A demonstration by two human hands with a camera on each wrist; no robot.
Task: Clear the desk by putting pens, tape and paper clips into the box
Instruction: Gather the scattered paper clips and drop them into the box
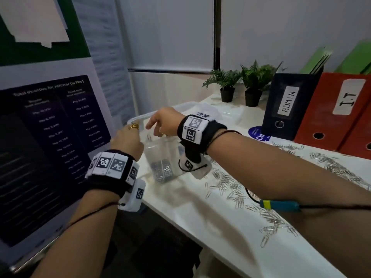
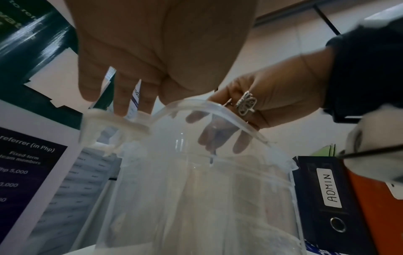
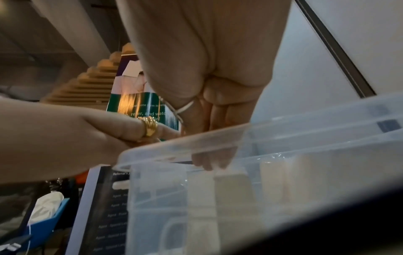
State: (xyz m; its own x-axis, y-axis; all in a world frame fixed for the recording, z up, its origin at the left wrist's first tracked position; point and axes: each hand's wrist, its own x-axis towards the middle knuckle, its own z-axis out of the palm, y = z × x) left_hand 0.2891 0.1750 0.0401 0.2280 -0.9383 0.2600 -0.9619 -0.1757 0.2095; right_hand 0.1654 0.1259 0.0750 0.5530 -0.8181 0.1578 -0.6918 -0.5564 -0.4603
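Presently both hands are at the clear plastic box, which stands at the left end of the white bench, near its front edge. The left hand is at the box's left rim; in the left wrist view its fingers point down, loosely extended, just above a white latch on the rim. Whether they touch the latch I cannot tell. Left grip: relaxed and spread, holding nothing visible.

The right hand reaches over the box opening from the right, wrist bent, fingers pointing down into the box. In the left wrist view its fingertips show through the clear wall, below the rim. Right grip: fingers extended downward and close together. In the head view one paper clip shows just below the fingertips, inside the box; whether it is pinched or free I cannot tell.

A heap of paper clips lies on the box floor. Many more loose clips are scattered across the bench to the right of the box, running toward the front edge and back toward the binders.

Behind, against the wall: a dark binder labelled ADMIN, an orange binder labelled I.T, and two small potted plants. A dark poster with printed figures stands left of the bench.
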